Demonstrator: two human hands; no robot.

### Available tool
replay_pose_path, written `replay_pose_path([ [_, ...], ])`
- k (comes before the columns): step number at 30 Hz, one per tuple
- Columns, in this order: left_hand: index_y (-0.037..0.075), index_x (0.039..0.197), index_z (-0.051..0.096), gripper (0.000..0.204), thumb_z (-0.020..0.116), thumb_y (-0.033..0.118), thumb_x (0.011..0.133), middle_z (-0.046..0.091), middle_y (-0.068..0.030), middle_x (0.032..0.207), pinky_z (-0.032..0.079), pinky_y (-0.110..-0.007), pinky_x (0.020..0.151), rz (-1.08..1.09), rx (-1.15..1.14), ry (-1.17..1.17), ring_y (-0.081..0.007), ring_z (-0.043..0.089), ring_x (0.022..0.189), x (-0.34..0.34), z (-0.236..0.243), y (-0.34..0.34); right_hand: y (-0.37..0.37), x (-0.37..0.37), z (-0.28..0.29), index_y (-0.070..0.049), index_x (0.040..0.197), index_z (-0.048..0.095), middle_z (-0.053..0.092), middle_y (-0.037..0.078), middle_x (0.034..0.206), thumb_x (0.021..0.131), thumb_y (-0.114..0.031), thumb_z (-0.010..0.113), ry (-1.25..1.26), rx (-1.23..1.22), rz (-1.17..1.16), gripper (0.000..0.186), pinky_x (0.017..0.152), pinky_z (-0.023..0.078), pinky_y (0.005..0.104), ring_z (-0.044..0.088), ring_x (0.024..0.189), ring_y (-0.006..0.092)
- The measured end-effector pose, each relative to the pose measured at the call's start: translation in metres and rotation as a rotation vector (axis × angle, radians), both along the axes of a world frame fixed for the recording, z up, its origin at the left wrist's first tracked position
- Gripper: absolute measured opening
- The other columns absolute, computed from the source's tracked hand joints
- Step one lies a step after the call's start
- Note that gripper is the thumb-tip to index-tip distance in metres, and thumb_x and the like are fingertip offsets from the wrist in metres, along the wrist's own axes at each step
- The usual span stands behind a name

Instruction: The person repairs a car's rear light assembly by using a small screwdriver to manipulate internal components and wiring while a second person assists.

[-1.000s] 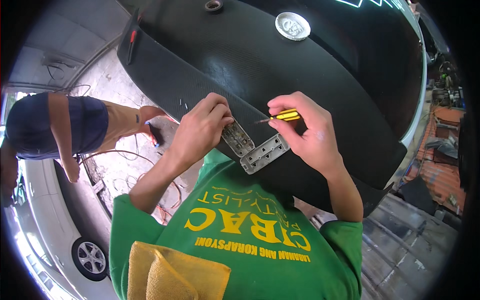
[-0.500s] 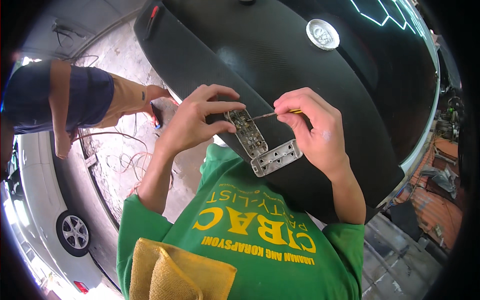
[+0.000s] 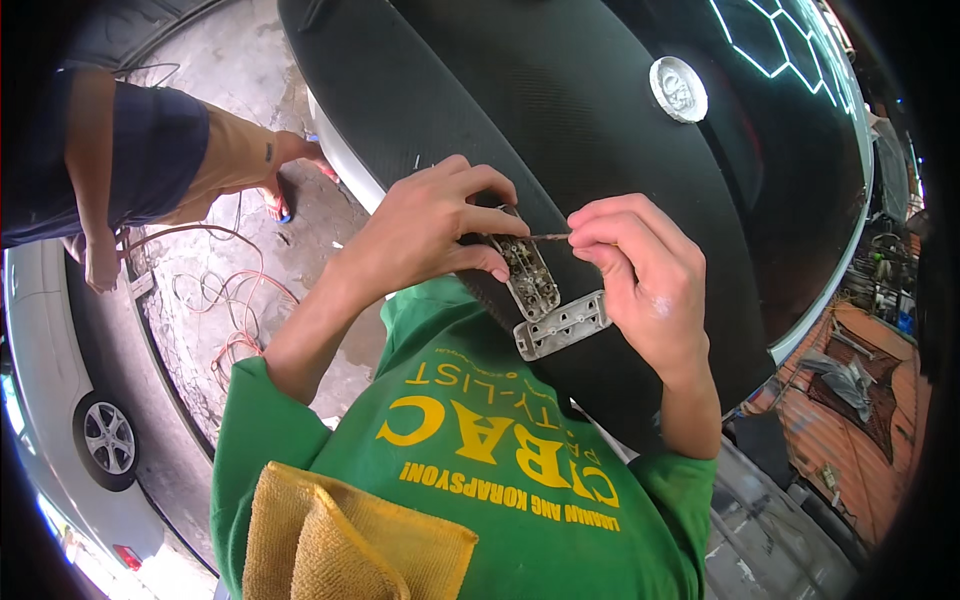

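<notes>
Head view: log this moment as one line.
left hand: steadies grey metal hinge plate | right hand: holds thin tool shaft, tip at plate's upper end | plate: lies against black carbon-look panel

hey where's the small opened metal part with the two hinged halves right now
In the head view, the opened metal part sits at centre, against the black car panel, between the left hand and the right hand, just above the green shirt.

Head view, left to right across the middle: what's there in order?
Car wheel → orange cable on the ground → left hand → grey hinged bracket → right hand with a thin tool → round silver emblem higher up on the black panel.
</notes>
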State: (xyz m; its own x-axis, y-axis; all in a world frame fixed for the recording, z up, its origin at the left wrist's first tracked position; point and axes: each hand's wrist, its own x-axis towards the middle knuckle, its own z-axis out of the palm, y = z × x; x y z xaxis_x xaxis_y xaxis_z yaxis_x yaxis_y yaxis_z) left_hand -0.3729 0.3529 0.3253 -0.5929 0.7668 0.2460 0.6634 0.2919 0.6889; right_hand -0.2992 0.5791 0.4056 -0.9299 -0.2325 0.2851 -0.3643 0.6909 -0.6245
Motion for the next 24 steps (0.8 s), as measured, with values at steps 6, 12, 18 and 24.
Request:
replay_pose_path([
  [6, 0.023, 0.107, 0.080, 0.038, 0.083, 0.039, 0.072, 0.066, 0.0021, 0.115, 0.052, -0.038, 0.083, -0.025, -0.005, -0.020, -0.0232, 0.061, 0.098, -0.005, -0.001, 0.001, -0.003, -0.002, 0.006, -0.001, 0.088, 0.067, 0.069, 0.009, 0.092, 0.072, 0.012, 0.076, -0.010, 0.036, -0.013, 0.021, 0.067, 0.056, 0.0351, 0.069, 0.081, 0.0264],
  [12, 0.022, 0.106, 0.080, 0.039, 0.082, 0.040, 0.072, 0.066, 0.0027, 0.113, 0.051, -0.039, 0.083, -0.020, 0.038, 0.019, -0.0227, 0.061, 0.095, -0.005, -0.008, 0.001, -0.006, 0.000, 0.008, -0.002, 0.090, 0.068, 0.069, 0.008, 0.094, 0.075, 0.009, 0.075, 0.000, 0.113, -0.008, 0.020, 0.067, 0.056, 0.0350, 0.070, 0.081, 0.0262],
  [18, 0.020, 0.103, 0.079, 0.037, 0.082, 0.041, 0.072, 0.065, 0.0028, 0.114, 0.052, -0.039, 0.083, -0.022, 0.032, 0.000, -0.0229, 0.061, 0.095, -0.005, -0.008, 0.000, -0.020, 0.001, 0.030, -0.006, 0.095, 0.062, 0.060, 0.007, 0.088, 0.084, -0.005, 0.075, -0.090, 0.427, -0.005, 0.017, 0.060, 0.055, 0.0359, 0.068, 0.078, 0.0227],
  [24, 0.018, 0.105, 0.077, 0.039, 0.082, 0.040, 0.073, 0.065, 0.0022, 0.116, 0.052, -0.039, 0.083, -0.045, 0.025, 0.027, -0.0231, 0.061, 0.096, -0.006, -0.010, 0.000, -0.024, -0.003, 0.019, -0.006, 0.091, 0.058, 0.052, 0.008, 0.089, 0.085, -0.008, 0.071, -0.035, 0.436, 0.135, 0.015, 0.056, 0.053, 0.0359, 0.065, 0.073, 0.0221],
])
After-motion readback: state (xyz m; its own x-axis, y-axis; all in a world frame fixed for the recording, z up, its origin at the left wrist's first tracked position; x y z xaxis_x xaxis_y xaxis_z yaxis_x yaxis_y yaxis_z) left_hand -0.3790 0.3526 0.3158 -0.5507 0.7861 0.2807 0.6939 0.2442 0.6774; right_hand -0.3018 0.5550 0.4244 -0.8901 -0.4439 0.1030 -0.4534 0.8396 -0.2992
